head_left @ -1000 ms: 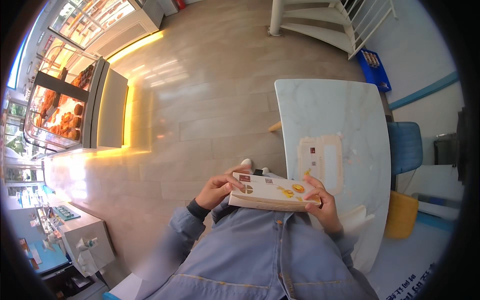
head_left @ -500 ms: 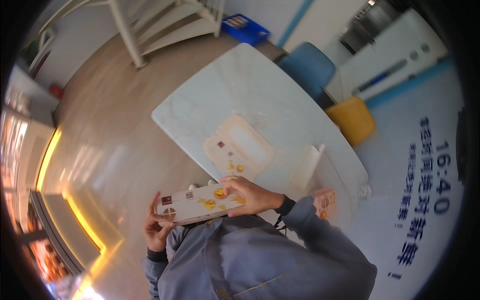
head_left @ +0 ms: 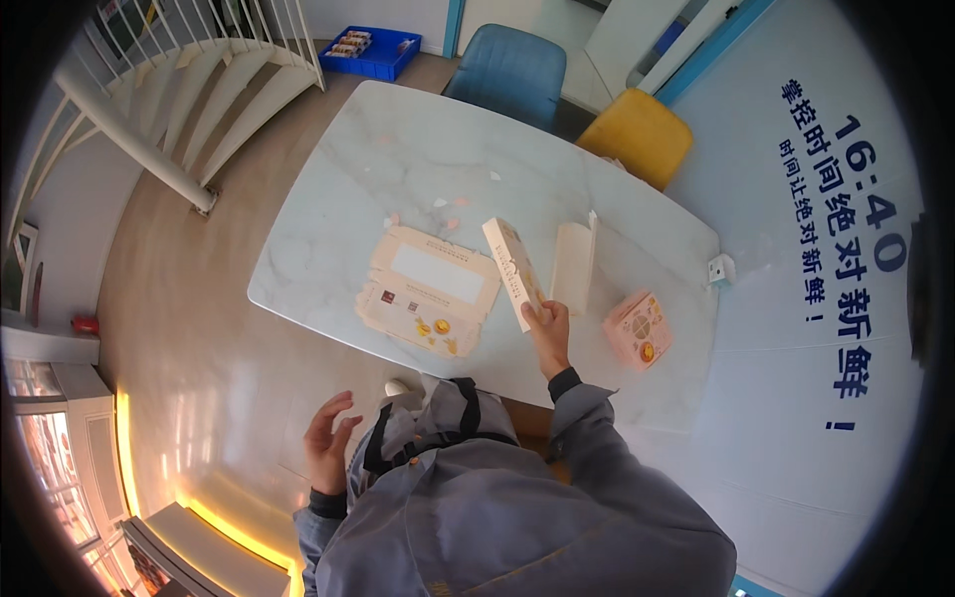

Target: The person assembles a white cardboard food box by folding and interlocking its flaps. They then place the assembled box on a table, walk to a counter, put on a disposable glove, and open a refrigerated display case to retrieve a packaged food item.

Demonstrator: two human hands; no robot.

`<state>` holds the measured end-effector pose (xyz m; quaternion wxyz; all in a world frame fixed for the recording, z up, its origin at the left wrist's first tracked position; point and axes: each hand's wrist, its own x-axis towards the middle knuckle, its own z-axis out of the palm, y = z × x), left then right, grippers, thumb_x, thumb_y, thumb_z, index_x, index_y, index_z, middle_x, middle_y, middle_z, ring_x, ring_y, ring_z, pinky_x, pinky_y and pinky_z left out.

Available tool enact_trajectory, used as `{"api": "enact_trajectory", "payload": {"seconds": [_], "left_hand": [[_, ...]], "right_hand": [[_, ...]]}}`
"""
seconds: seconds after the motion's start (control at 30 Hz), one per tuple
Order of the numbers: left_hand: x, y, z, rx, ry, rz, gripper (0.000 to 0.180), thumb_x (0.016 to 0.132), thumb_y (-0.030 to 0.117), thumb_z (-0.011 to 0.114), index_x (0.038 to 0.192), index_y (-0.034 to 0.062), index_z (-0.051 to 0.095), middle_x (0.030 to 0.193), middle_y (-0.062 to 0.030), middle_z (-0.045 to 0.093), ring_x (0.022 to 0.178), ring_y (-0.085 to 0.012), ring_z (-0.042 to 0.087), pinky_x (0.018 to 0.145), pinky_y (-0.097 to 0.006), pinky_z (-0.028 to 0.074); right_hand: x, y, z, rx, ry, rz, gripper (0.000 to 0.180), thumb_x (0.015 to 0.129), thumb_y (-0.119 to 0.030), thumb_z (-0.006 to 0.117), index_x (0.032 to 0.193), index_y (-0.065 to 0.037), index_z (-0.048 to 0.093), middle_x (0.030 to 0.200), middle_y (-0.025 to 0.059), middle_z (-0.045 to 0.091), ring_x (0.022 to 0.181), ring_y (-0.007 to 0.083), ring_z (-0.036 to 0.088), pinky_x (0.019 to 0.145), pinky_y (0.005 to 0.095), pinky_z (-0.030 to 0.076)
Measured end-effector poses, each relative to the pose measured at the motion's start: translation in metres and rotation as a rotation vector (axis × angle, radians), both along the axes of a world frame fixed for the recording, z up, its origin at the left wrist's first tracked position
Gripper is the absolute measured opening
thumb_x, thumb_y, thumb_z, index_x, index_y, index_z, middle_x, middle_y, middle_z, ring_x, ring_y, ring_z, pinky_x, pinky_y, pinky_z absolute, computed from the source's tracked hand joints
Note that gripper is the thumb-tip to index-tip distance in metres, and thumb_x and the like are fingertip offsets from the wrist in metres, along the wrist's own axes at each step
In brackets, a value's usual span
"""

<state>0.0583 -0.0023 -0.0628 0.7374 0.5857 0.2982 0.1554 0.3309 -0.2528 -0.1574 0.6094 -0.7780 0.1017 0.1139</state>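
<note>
Right hand (head_left: 549, 334): fingers clamped on the near end of the box (head_left: 510, 265), which points away from them over the table (head_left: 333, 214). Can't tell if its far end touches down. My view of the near corner is blocked by the grip; some fingertips are hidden too. Left hand (head_left: 325, 443): fingers apart, slightly curled, nothing in them, off the table edge. Flat carton (head_left: 430, 309) lies left of the right fingers (pale panel in it, film or hole, I can't say). Pale carton (head_left: 573, 267) just right of them, inside hard to read. Pink boxes (head_left: 640, 330) further right, count unclear. Blue chair (head_left: 510, 75) well beyond the right fingertips, lower part hidden by the table.
</note>
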Motion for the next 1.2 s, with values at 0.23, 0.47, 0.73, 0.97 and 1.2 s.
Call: {"api": "enact_trajectory", "payload": {"seconds": [0.23, 0.47, 0.73, 0.97, 1.2], "left_hand": [[0.076, -0.008, 0.003, -0.270, -0.034, -0.297, 0.048, 0.095, 0.007, 0.055, 0.139, 0.0019, 0.038, 0.132, -0.0149, 0.051, 0.119, -0.0222, 0.051, 0.095, -0.036, 0.049], [0.119, -0.012, -0.014, -0.566, -0.071, -0.044, 0.051, 0.096, 0.014, 0.057, 0.141, 0.0088, 0.034, 0.127, -0.0153, 0.055, 0.117, -0.0250, 0.056, 0.089, -0.043, 0.055], [0.119, -0.022, -0.006, -0.468, -0.065, -0.095, 0.055, 0.094, 0.010, 0.060, 0.141, 0.0079, 0.031, 0.124, -0.0149, 0.056, 0.111, -0.0245, 0.060, 0.085, -0.039, 0.057], [0.125, -0.023, -0.003, -0.235, -0.010, -0.167, 0.055, 0.093, 0.004, 0.059, 0.140, 0.0065, 0.031, 0.119, -0.0166, 0.059, 0.109, -0.0224, 0.060, 0.083, -0.032, 0.056], [0.131, -0.030, -0.005, -0.297, -0.032, -0.231, 0.054, 0.095, 0.007, 0.058, 0.141, 0.0077, 0.030, 0.119, -0.0142, 0.059, 0.106, -0.0199, 0.061, 0.083, -0.032, 0.055]], "right_hand": [[-0.031, 0.035, 0.035, 0.011, -0.301, 0.345, 0.057, 0.080, -0.025, 0.078, 0.118, -0.002, 0.041, 0.124, 0.0176, 0.044, 0.114, 0.0228, 0.048, 0.089, 0.0334, 0.046], [-0.069, 0.061, 0.095, 0.083, -0.486, 0.764, 0.077, 0.079, -0.026, 0.079, 0.135, -0.001, 0.033, 0.138, 0.0224, 0.035, 0.130, 0.0354, 0.037, 0.108, 0.0422, 0.031], [-0.071, 0.069, 0.104, -0.259, -0.673, 0.889, 0.082, 0.078, -0.018, 0.073, 0.141, 0.005, 0.026, 0.135, 0.0300, 0.038, 0.124, 0.0442, 0.040, 0.104, 0.0477, 0.036], [-0.075, 0.070, 0.097, -0.390, -0.627, 0.888, 0.088, 0.078, -0.023, 0.074, 0.142, 0.007, 0.022, 0.142, 0.0318, 0.033, 0.127, 0.0452, 0.041, 0.101, 0.0428, 0.042], [-0.063, 0.066, 0.108, -0.330, -0.453, 0.858, 0.082, 0.081, -0.025, 0.071, 0.141, 0.007, 0.024, 0.140, 0.0269, 0.039, 0.123, 0.0405, 0.047, 0.098, 0.0401, 0.045]]}}
